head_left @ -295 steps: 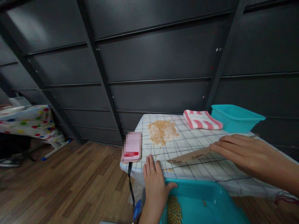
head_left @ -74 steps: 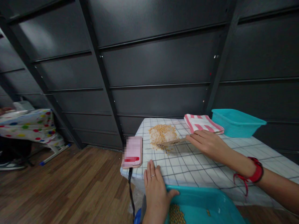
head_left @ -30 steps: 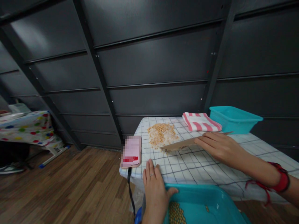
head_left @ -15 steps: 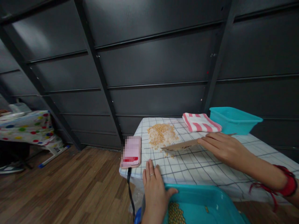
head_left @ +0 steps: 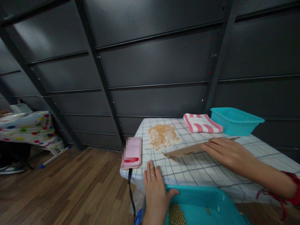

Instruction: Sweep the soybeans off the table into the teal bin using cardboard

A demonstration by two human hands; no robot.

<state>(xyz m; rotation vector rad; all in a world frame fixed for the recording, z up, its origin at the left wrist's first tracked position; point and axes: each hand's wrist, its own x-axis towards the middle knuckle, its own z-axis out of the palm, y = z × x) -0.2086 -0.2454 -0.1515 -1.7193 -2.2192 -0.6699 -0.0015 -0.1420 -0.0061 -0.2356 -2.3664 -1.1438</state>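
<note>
Held in the right hand [head_left: 226, 153], matt brown cardboard [head_left: 185, 151], rough along its edge. Under the left thumb, smooth, glossy plastic on the teal tub [head_left: 199, 188]. Beneath both hands, slightly creased checked tablecloth [head_left: 187, 170]. Beyond the right, soft matt cloth in the striped towel [head_left: 202, 122], smooth plastic in the basin [head_left: 239, 125]. Left of the left hand [head_left: 156, 193], wood-grained floor [head_left: 93, 184]. Ahead of both, dark, smooth, faintly shiny wall panels [head_left: 159, 65].

dim, flat indoor light, pale glare across dark wall panels [head_left: 35, 34] at upper left, soft shadow beneath the cardboard strip [head_left: 187, 150], pixelated patch over the pink phone [head_left: 134, 150], wide-angle distortion stretching the frame's edges
</note>
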